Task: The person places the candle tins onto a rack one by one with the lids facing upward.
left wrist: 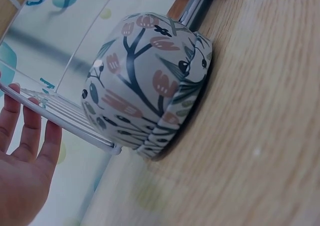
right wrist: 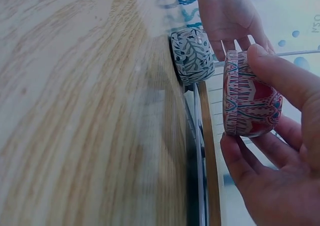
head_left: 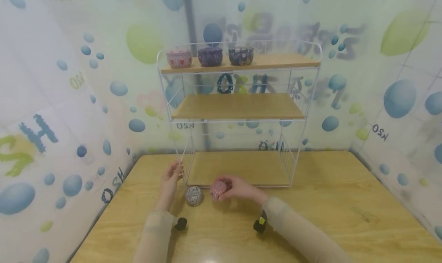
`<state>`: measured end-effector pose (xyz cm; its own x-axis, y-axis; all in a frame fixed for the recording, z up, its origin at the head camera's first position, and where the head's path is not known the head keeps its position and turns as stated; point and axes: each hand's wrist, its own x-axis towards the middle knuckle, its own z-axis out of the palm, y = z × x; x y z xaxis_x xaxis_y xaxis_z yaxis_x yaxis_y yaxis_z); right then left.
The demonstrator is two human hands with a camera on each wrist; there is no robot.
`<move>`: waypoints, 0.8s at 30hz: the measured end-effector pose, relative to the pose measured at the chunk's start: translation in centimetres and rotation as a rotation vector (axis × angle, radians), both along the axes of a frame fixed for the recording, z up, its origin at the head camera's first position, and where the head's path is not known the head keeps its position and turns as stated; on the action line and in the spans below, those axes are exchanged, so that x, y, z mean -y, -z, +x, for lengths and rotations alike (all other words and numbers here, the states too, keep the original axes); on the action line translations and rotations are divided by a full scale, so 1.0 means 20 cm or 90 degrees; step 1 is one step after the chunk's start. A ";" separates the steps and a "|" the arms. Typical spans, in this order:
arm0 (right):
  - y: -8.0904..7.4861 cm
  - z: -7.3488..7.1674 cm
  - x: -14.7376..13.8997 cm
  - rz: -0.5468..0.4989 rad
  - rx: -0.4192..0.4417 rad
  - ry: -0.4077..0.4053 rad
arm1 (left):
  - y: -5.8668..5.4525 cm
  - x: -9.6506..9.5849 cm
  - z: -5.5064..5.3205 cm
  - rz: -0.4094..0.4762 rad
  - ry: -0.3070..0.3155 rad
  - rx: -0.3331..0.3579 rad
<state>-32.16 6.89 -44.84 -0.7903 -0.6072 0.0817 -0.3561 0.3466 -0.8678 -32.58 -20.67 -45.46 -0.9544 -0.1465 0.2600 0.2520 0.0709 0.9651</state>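
My right hand (head_left: 238, 188) grips a small red-and-white patterned bowl (right wrist: 252, 93) between thumb and fingers. Its rim faces down toward the table, a little above it in the right wrist view. Beside it, a white bowl with dark leaves and pinkish flowers (left wrist: 145, 75) sits upside down on the wooden table, close to the rack's front left foot. My left hand (head_left: 170, 178) is at the lower left side of the white wire rack (head_left: 165, 94); its fingertips touch a white rod (left wrist: 75, 128), fingers slightly bent. Its thumb is hidden in the left wrist view.
Three patterned bowls stand upright on the left part of the top shelf (head_left: 283, 59): a pink one (head_left: 179, 58), a dark purple one (head_left: 210, 57) and a dark blue one (head_left: 241, 56). Below are a middle shelf (head_left: 238, 105) and a bottom shelf (head_left: 238, 167). Patterned walls surround the table (head_left: 345, 217).
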 end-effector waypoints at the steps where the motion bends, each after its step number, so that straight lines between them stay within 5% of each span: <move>1: 0.00 0.00 0.00 0.002 -0.003 0.000 | 0.00 0.00 0.00 -0.004 -0.002 0.000; 7: -0.03 0.00 0.00 0.004 -0.011 0.001 | -0.02 0.01 0.01 0.007 0.012 0.017; 14: -0.02 -0.01 0.00 -0.001 -0.008 0.003 | -0.13 -0.02 0.09 0.000 0.013 0.021; 24: -0.01 -0.02 0.01 -0.011 -0.005 0.005 | -0.13 -0.02 0.09 -0.005 0.016 0.017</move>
<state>-32.49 6.65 -44.57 -0.7947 -0.5989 0.0985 -0.3603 0.3349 -0.8706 -30.82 -20.33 -42.90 -0.9645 -0.1195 0.2356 0.2281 0.0730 0.9709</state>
